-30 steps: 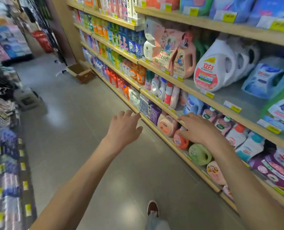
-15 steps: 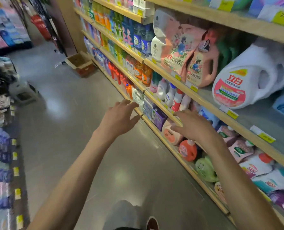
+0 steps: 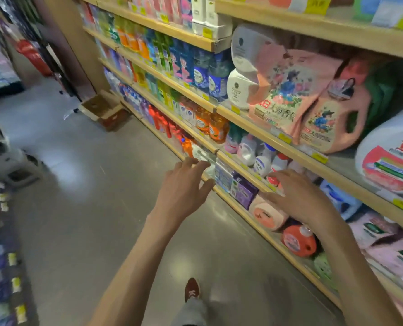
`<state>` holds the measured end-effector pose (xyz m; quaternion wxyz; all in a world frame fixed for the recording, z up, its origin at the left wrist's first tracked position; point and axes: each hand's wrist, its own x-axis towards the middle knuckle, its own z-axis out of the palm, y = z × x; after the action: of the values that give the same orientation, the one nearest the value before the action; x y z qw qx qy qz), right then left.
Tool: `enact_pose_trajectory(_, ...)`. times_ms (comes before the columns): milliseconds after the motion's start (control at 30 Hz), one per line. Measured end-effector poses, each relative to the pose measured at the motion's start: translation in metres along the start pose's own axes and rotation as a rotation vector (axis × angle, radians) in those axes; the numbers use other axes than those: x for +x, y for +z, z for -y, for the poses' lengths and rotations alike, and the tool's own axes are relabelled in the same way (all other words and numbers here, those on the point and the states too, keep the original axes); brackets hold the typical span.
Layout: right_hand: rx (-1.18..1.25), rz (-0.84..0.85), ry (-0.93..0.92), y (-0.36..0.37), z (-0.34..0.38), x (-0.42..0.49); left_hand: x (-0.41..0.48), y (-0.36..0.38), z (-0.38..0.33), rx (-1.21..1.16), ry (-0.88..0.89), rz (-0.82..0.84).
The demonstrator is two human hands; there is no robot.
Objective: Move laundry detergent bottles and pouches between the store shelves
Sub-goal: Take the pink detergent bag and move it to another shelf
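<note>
Both my hands reach out toward wooden store shelves on the right. My left hand (image 3: 184, 187) hovers over the aisle with fingers spread, holding nothing. My right hand (image 3: 297, 196) is spread too, in front of the edge of a low shelf (image 3: 245, 171), just above a pink detergent bottle (image 3: 267, 214) lying on its side and an orange bottle (image 3: 298, 241). Higher up stand a pink pouch (image 3: 287, 95), a pink jug (image 3: 332, 118) and a large white jug (image 3: 391, 158).
A cardboard box (image 3: 104, 109) sits on the grey floor by the shelf foot. A grey stool (image 3: 17, 168) stands at the left, next to racks of goods. My shoe (image 3: 192, 289) shows below. Small bottles fill the farther shelves.
The view has moved closer to the shelves and along the aisle. Both hands stayed spread and empty, rising slightly toward the shelf edge.
</note>
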<state>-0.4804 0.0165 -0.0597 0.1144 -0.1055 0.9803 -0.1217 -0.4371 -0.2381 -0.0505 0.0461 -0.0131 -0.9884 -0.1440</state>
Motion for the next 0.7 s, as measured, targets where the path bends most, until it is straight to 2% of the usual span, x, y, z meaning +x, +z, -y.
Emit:
enact_pose_trajectory(133, 0.044, 0.013, 0.095, 0.004, 0.024, 0.052, 0.055, -0.003, 0.052, 0.037, 0.065, 0.051)
enact_pose_trajectory(300, 0.113, -0.065, 0.211, -0.001, 0.027, 0.096, 0.126, 0.005, 0.083, 0.008, 0.154, 0.105)
enact_pose_trajectory(533, 0.239, -0.142, 0.359, -0.002, -0.013, 0.145, 0.222, 0.041, 0.074, -0.161, 0.308, 0.188)
enact_pose_trajectory(700, 0.366, -0.244, 0.367, -0.006, -0.051, 0.178, 0.291, 0.068, 0.052, -0.354, 0.416, 0.174)
